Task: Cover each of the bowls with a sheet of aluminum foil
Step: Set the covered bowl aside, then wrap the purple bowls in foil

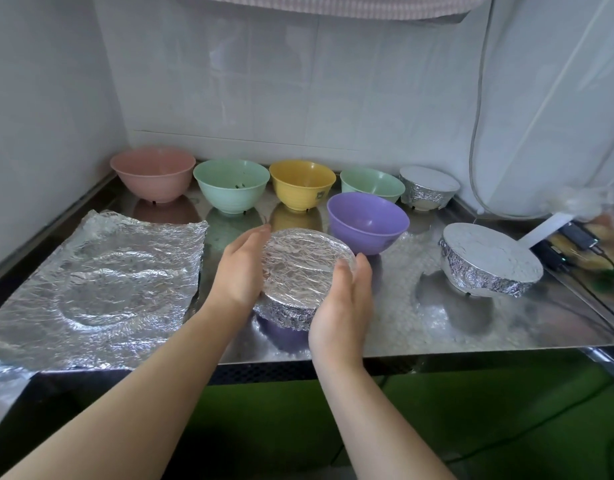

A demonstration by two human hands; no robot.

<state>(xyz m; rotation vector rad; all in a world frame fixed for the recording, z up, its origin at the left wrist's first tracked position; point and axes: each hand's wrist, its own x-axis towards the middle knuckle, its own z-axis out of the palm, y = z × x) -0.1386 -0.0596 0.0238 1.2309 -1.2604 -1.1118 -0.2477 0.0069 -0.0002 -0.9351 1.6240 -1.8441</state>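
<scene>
Hands, left hand [241, 270] and right hand [343, 303], fingers straight, flat against foil-covered purple bowl [305, 268]

A shiny steel worktop [385, 327] is seen. Along its back are set a pink bowl [153, 174], two green bowls [231, 185] [372, 184], a yellow bowl [302, 183] and a foil-covered bowl [428, 188]. Nearer stand a purple bowl [367, 223] and two more foil-covered bowls [303, 271] [489, 261]. A crinkled foil sheet [101, 285] is spread at the left.

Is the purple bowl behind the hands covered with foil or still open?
Open. The purple bowl shows its bare inside and rim, with no foil on it.
</scene>
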